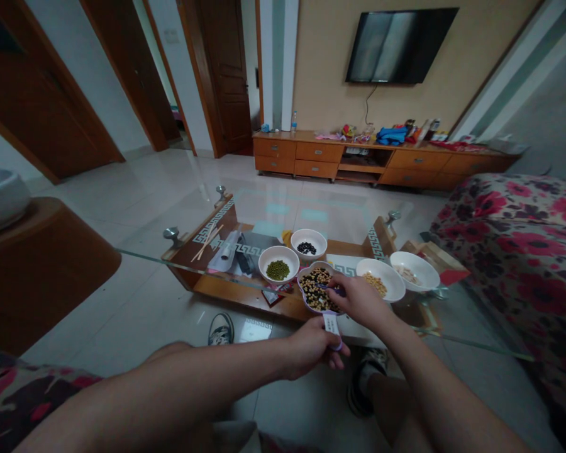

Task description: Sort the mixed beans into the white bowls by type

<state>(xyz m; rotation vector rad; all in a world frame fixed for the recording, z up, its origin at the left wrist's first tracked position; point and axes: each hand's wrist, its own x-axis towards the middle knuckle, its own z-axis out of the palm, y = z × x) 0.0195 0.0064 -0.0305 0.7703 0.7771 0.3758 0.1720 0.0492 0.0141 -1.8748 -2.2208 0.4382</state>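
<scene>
My left hand (314, 345) is closed around the lilac handle of a scalloped bowl (302, 290) at the table's near edge. A white label is stuck on this handle. Mixed black beans and tan beans fill the bowl. My right hand (358, 301) reaches over the bowl's right side, fingers pinched on a thin purple tool (338, 290) that is mostly hidden by the fingers. Nearby stand a white bowl of green beans (278, 270), a white bowl of black beans (306, 248), a white bowl of tan beans (375, 284) and a white bowl with pale pieces (408, 274).
The bowls stand on a glass coffee table (245, 207) with a wooden lower shelf. Chopsticks (207, 242) lie at its left. A floral sofa (514, 251) is on the right, a wooden stand (51, 251) on the left. A cluttered TV cabinet (318, 157) lines the far wall.
</scene>
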